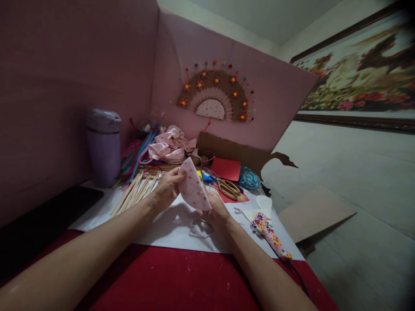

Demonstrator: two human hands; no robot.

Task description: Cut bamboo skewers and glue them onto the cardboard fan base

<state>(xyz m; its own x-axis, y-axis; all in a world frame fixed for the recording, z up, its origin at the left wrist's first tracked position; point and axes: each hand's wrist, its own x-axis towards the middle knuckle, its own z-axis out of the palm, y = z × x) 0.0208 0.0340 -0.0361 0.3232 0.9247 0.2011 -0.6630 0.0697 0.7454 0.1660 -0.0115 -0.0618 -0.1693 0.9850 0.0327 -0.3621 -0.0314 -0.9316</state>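
A half-round piece covered in pale pink dotted fabric (194,185) is held up over the white paper (152,233). My left hand (170,185) pinches its upper left edge between thumb and fingers. Near its lower right corner, my right hand (215,207) is closed on the same piece, its fingertips partly hidden behind it. Below the hands, a few white scraps (201,229) lie on the paper. To the right rests a glue gun (267,233) wrapped in flower-patterned material, its cord running towards the table's front edge.
Wooden sticks (132,192), scissors (228,188), red paper (227,168), blue yarn (249,178) and crumpled dotted fabric (171,144) crowd the back. A purple tumbler (104,149) stands left, near a black flat object (52,211). A flower-trimmed cardboard arch (207,80) hangs on the pink panel (259,86).
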